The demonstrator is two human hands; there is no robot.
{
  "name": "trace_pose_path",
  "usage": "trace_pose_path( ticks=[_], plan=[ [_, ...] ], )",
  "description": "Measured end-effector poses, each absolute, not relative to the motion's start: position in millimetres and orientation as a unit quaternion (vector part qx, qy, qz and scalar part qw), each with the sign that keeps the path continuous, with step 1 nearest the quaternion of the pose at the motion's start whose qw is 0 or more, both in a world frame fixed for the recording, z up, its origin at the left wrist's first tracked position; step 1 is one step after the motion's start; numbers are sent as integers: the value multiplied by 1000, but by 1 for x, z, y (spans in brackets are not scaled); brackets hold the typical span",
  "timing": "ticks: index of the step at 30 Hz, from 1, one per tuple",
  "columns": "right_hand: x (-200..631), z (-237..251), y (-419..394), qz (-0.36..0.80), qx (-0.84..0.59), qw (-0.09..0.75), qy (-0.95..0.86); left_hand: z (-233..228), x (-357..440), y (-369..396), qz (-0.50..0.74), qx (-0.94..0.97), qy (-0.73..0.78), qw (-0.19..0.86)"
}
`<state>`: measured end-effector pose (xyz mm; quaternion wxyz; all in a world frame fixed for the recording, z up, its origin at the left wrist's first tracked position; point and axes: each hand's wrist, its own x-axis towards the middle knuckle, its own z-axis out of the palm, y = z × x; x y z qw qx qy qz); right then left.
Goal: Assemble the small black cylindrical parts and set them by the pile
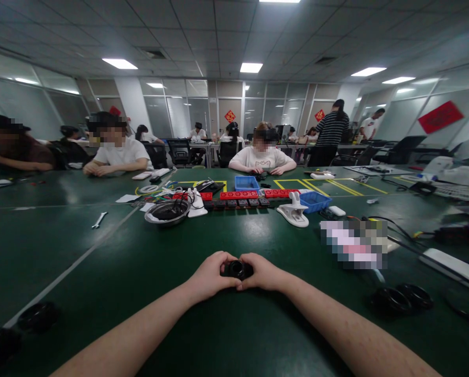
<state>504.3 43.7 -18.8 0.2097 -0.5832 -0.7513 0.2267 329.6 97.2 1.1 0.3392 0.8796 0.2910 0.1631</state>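
Observation:
Both hands meet at the middle of the green table [203, 335], around a small glossy black round part [237, 269] with a ring-shaped opening on top. My left hand [213, 275] curls about its left side, and my right hand [262, 272] about its right side. The thumbs come together at the near side, and the fingers partly cover the part. Its exact kind cannot be made out. Off to the right lie two black ring-shaped parts [391, 301]. More black round parts [40, 317] sit at the lower left.
Ahead are a metal bowl [167, 221], red power strips [238, 195], blue baskets [315, 201] and a white clip stand [294, 210]. A wrench [99, 220] lies left; cables and a white bar [454, 267] lie right. Several people sit across the table.

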Motion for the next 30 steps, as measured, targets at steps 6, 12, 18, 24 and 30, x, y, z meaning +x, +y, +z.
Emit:
trace_pose_path(
  ticks=[6,12,18,24,30],
  plan=[
    [483,-22,41,72,-697,174,-692,0,336,88,202,863,379,265],
    [473,-21,38,4,-732,144,-666,-5,341,87,236,862,390,222],
    [492,-19,38,168,-595,255,-743,-2,333,100,185,893,273,307],
    [509,-13,41,314,-520,244,-756,-2,329,105,161,891,228,358],
    [510,-10,42,301,-507,237,-772,2,329,102,169,891,225,358]
  ],
)
